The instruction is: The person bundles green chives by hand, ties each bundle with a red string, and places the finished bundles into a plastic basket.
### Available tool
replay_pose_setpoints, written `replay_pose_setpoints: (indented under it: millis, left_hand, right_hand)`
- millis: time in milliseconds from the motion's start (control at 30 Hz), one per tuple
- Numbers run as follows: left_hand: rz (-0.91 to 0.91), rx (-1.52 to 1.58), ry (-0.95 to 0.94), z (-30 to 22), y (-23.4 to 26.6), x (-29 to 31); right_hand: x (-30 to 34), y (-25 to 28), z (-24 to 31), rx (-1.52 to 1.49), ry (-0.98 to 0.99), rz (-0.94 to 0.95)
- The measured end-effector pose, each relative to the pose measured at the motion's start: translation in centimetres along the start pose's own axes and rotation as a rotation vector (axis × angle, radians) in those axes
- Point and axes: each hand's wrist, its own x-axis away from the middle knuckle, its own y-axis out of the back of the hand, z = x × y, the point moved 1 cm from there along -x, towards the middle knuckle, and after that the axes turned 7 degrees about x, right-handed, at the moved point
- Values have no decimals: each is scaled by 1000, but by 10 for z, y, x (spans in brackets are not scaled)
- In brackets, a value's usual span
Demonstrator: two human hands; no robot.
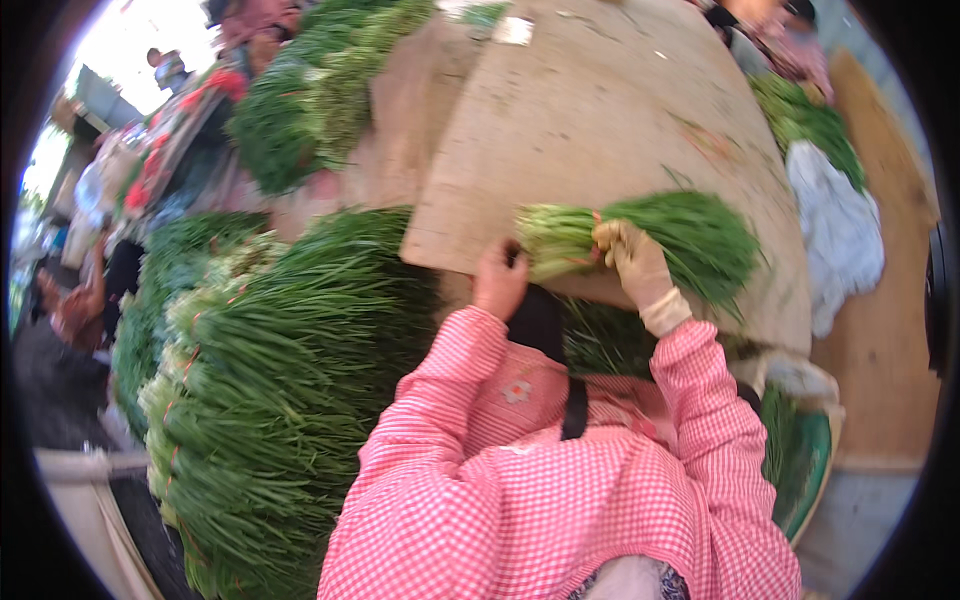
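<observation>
From my distant seat I saw the counter (620, 110) as matt, wood-like board, scuffed and speckled. The glove (648, 278) on the right fingers (618, 238) looked matt and creased, cloth or rubber, I could not tell which. The checked top (590, 490) was soft, dull woven cloth. I saw the tall panel (875, 310) as smooth wood and the crumpled bundle (832, 225) as limp cloth or thin plastic.

Left hand (500, 281) bare, right hand (637, 264) gloved, curled
</observation>
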Motion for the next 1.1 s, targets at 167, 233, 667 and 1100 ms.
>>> replay_pose_setpoints:
  millis: [167, 233, 667, 1100]
  left_hand:
    - [-195, 96, -81, -16, 6, 7]
    - [-215, -15, -278, -41, 8, 5]
    - [37, 71, 97, -21, -4, -10]
    - [-245, 317, 264, 16, 20, -13]
  right_hand:
    - [31, 55, 6, -141, -171, -143]
    - [44, 49, 1, -220, -212, -69]
    - [20, -38, -15, -994, -792, 93]
    - [45, -20, -20, -942, -767, 108]
